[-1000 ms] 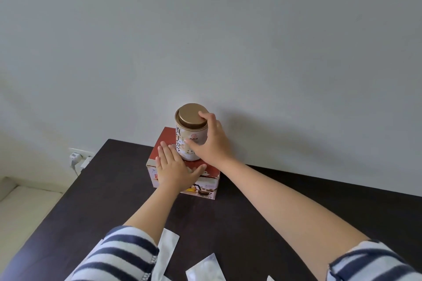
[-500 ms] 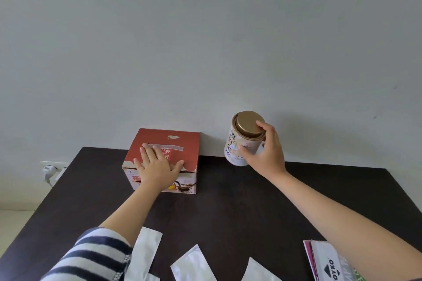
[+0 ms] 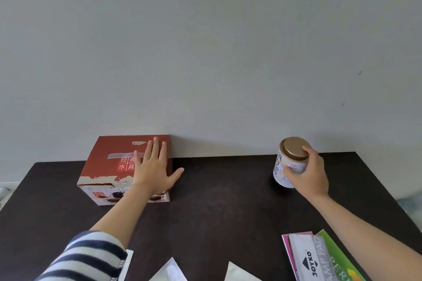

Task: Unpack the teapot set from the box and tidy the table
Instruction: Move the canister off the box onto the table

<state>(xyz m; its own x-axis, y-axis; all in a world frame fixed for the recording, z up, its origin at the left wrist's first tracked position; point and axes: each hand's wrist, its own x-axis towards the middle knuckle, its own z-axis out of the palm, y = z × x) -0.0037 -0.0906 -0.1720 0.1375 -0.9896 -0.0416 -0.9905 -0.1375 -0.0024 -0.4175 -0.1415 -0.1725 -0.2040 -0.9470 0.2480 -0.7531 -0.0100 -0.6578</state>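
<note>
Nearest the camera, a striped sleeve (image 3: 86,255) covers the left upper arm at the lower left. Along the bottom edge lie three white paper packets (image 3: 170,271), each cut off by the frame. At the lower right sits a stack of stationery packs (image 3: 319,258): a clear sleeve printed "JOYKO" and "STAMP PAD", over a pink sheet and a green one. All rest on a dark brown table (image 3: 217,212).

Further out, both bare forearms reach forward, well apart. The left hand (image 3: 153,173) lies flat, palm down, on the right part of the lid of the red cardboard box (image 3: 114,166); fingers are straight and slightly spread, thumb stretched out past the box's right edge. The box sits closed at the far left of the table, its back against the wall. A strip of tape crosses the lid, Chinese characters are printed there, and the torn front edge shows white. The front face carries a picture of a teapot and cups.

The right hand (image 3: 308,175) grips a cylindrical tea tin (image 3: 286,169) with a gold lid, at the far right of the table. Fingers curl over the lid's rim, thumb pressed to the white printed side. The tin tilts toward the camera; whether its base touches the table cannot be told.

Farthest, a plain grey-white wall (image 3: 205,52) fills the upper frame.
</note>
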